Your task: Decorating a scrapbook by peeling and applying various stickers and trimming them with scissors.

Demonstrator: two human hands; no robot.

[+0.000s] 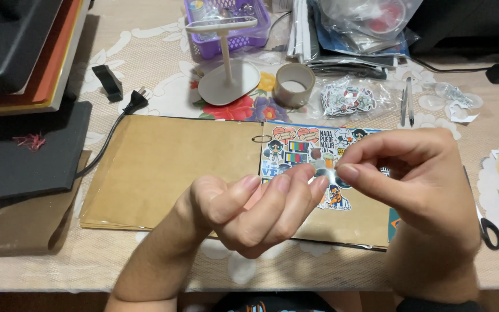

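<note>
1. Two bare hands meet at the centre of the view, above an open brown album (168, 167) that lies flat on a table with a floral lace cloth (145, 75).
2. The left hand (255, 211) is palm up with its fingers curled. Its fingertips (304, 176) touch a small, thin sticker (330, 167), mostly hidden between the two hands.
3. The right hand (420, 173) comes in from 3 o'clock. Its thumb and forefinger are pinched together on the same sticker.
4. The sticker sits just right of centre, held above the album's right page (319, 150), which is crowded with colourful stickers along its top edge.
5. The album's left page is bare brown paper, the widest open space, stretching toward 9 o'clock.
6. At 12 o'clock stand a small round mirror on a stand (226, 75), a roll of tape (294, 84) and a purple basket (232, 23).
7. At 1 o'clock lie a clear bag of stickers (347, 97) and two pens (406, 104).
8. At 4 o'clock, black-handled scissors (489, 231) poke out from behind the right hand, near the table's front edge.
9. At 10 o'clock, dark folders (18, 115) are stacked, and a black power cord (116, 124) runs along the album's left edge.
</note>
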